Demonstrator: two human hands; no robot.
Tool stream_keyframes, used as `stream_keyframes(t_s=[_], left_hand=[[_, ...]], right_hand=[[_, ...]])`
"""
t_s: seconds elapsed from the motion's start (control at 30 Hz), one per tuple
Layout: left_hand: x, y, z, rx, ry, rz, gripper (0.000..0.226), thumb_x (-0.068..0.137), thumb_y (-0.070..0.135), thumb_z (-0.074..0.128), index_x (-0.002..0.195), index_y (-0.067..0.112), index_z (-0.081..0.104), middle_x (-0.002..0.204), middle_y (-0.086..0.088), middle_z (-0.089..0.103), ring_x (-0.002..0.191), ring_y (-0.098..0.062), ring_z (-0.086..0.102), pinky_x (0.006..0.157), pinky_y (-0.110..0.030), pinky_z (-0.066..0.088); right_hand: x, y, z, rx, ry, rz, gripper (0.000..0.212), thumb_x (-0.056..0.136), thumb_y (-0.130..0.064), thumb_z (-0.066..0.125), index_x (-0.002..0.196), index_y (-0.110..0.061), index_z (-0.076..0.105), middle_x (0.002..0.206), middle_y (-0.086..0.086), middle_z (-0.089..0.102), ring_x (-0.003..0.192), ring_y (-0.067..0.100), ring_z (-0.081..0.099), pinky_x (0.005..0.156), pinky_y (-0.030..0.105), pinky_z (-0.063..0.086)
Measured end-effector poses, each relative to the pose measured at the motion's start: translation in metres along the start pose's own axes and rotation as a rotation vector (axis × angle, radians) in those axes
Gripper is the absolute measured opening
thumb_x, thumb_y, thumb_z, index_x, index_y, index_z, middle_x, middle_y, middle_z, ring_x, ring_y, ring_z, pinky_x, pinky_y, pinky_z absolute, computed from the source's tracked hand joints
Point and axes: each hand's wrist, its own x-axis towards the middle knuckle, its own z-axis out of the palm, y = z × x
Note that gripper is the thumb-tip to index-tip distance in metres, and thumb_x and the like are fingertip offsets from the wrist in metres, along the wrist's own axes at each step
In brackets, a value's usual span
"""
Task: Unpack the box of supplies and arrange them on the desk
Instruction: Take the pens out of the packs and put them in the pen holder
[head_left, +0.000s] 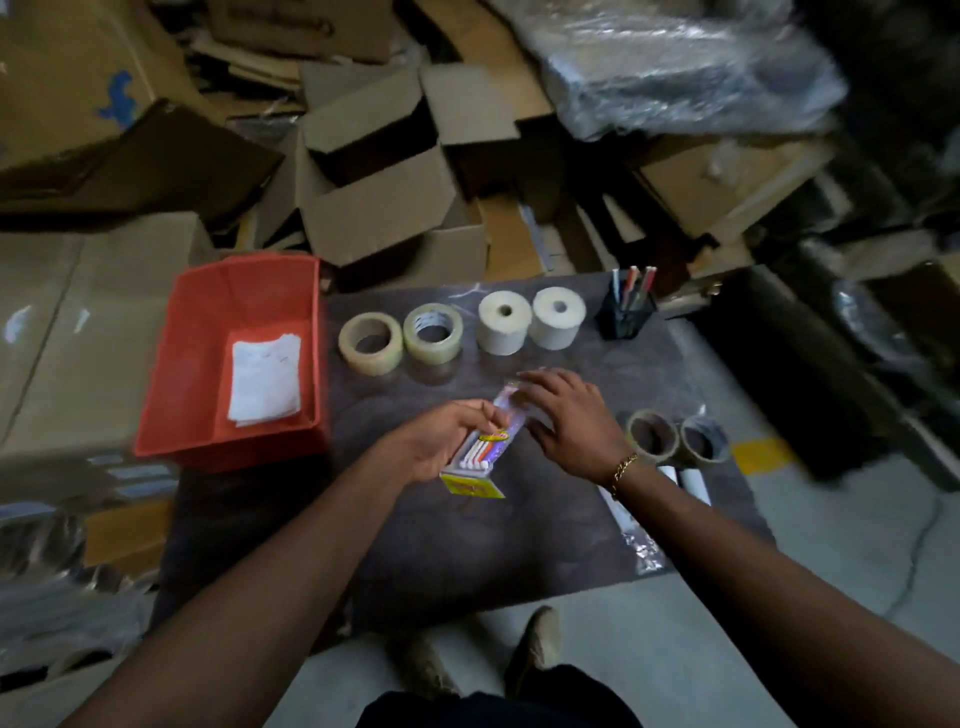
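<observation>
The step in hand is placement of one item. The person's left hand (441, 441) has its grip clamped on a clear plastic pack of white sticks with a yellow card end (480, 457), held at the middle of the dark tabletop (519, 545). The right hand (566, 421) rests with fingers spread on the pack's far end. The red plastic box (182, 364) at the left edge holds only a folded white cloth (266, 379). Next, probably: lay the pack flat in the free middle area, then release.

tape rolls (370, 343) 4 | paper rolls (503, 322) 2 | bin (197, 332) 1 | pen holder (626, 316) 1
</observation>
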Motion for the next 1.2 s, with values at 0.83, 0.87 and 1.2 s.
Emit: stream_keyframes(t_s=[0.83,0.87,1.2], left_hand=[[0.073,0.036,0.147,-0.077,0.354,0.351,0.033,0.093,-0.005,0.042,0.102,0.010,0.069,0.107,-0.016,0.067,0.093,-0.025,0.065,0.093,-0.044,0.051],[0.074,0.038,0.149,-0.094,0.382,0.354,0.034,0.092,-0.006,0.041,0.101,0.011,0.070,0.109,-0.016,0.067,0.094,-0.025,0.065,0.092,-0.045,0.052],[0.068,0.047,0.154,-0.069,0.366,0.303,0.036,0.090,-0.007,0.043,0.113,0.007,0.066,0.109,-0.019,0.067,0.094,-0.031,0.066,0.086,-0.047,0.054]], right_hand=[[-0.016,0.110,-0.082,1.116,-0.166,0.456,0.007,0.093,-0.019,0.062,0.092,-0.013,0.067,0.082,0.006,0.068,0.068,0.016,0.063,0.053,0.023,0.048],[-0.015,0.112,-0.085,1.076,-0.057,0.424,0.007,0.093,-0.016,0.061,0.094,-0.012,0.067,0.085,0.005,0.067,0.071,0.014,0.061,0.057,0.024,0.047],[-0.011,0.098,-0.093,0.864,0.003,0.103,0.006,0.084,-0.011,0.065,0.082,-0.010,0.071,0.084,0.003,0.064,0.071,0.021,0.066,0.070,0.046,0.060]])
